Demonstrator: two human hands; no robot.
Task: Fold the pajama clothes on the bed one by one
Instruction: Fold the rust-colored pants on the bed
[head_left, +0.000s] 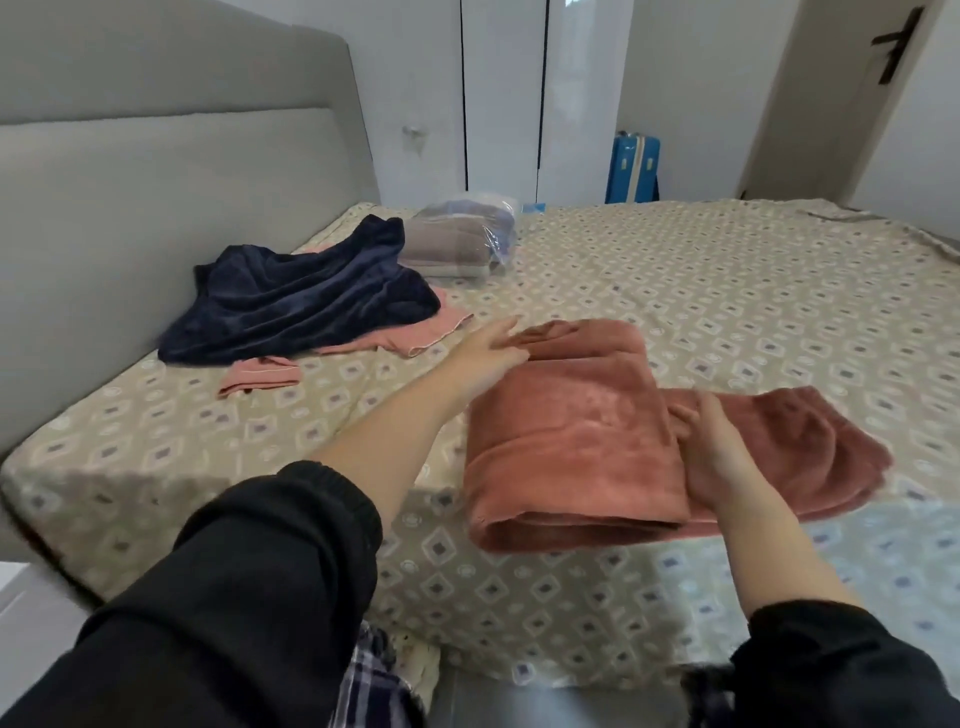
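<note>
Rust-pink fleece pajama piece (571, 441) lies near the near edge of the patterned bed (727, 286), half folded, with a loose tail to the right. Left hand (493, 348) is flat, fingers straight, pinning the far-left corner, likely to keep the layers square. Right hand (719, 457) grips the fold's right edge, probably to bring the tail over. Navy fleece garment (301, 301) waits by the headboard edge.

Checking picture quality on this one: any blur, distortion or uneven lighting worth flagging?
Head view: wide-angle bowing curves the headboard and the edges of the bed; its near left corner is smeared by motion; the whole frame is soft; a paler, bluish patch of light washes the cover at lower right; the pink fleece garment, left hand and right hand are readable.
</note>
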